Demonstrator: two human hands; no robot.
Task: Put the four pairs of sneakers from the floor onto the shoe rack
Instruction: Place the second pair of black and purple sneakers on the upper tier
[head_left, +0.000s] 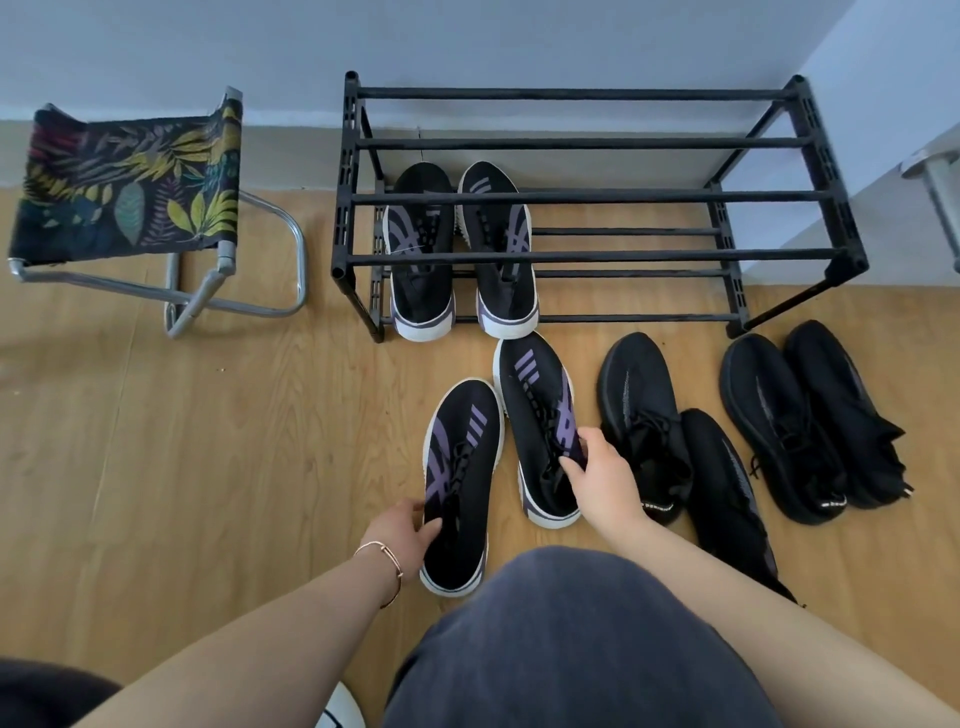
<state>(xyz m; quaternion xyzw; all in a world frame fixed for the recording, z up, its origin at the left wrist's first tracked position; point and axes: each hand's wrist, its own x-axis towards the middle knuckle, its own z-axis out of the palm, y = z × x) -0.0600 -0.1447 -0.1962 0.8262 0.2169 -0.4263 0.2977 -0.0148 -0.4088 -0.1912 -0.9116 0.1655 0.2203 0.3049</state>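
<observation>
A black two-tier shoe rack (597, 257) stands against the wall. One black-and-purple pair (462, 249) sits on the left of its lower shelf. A second black-and-purple pair lies on the floor in front. My left hand (402, 530) grips the left sneaker (460, 483) at its opening. My right hand (602, 478) holds the right sneaker (540, 421) by its collar. Two all-black pairs lie on the floor to the right: one (675, 447) with its shoes staggered, the other (810, 421) side by side near the rack's right leg.
A folding stool (130, 192) with a leaf-print seat stands left of the rack. The floor is wood. My knee in dark fabric (571, 639) fills the bottom centre. A wall corner and a metal fitting (935, 182) are at the right.
</observation>
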